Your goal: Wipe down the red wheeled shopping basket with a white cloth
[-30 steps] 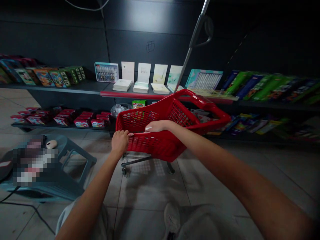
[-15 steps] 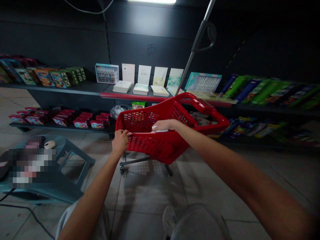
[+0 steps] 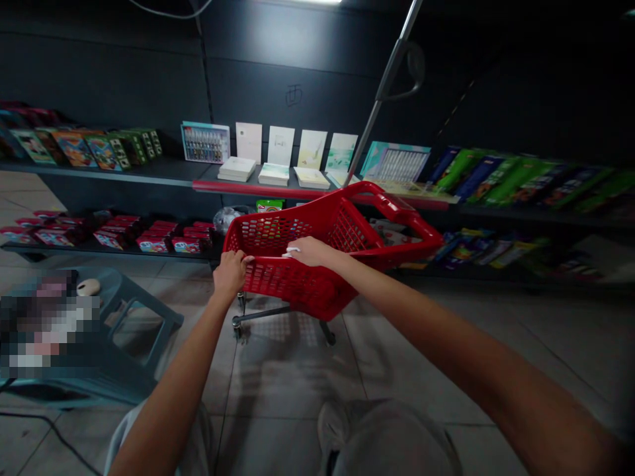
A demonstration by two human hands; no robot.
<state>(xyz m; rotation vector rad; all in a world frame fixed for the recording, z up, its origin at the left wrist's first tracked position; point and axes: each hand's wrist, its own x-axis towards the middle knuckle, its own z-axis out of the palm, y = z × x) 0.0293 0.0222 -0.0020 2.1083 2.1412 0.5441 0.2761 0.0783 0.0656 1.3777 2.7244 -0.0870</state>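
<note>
A red plastic shopping cart stands in front of me, its handle toward the right. My left hand is closed over the rim at the cart's left front corner. At the near side rim, my right hand presses a white cloth against the edge, with its fingers closed around it. Only a small part of the cloth shows; the rest is hidden under the hand. Through the mesh, the basket's inside walls are visible.
Behind the cart runs a dark shelf with notebooks, pen sets, boxes and green and blue snack bags. Red boxes line the lower shelf. A blue-grey stool stands at left, carrying blurred items. A metal pole rises behind the cart.
My right hand has slid a little left along the cart's near rim with the white cloth. My left hand keeps its hold on the corner. The whole view has shifted slightly.
</note>
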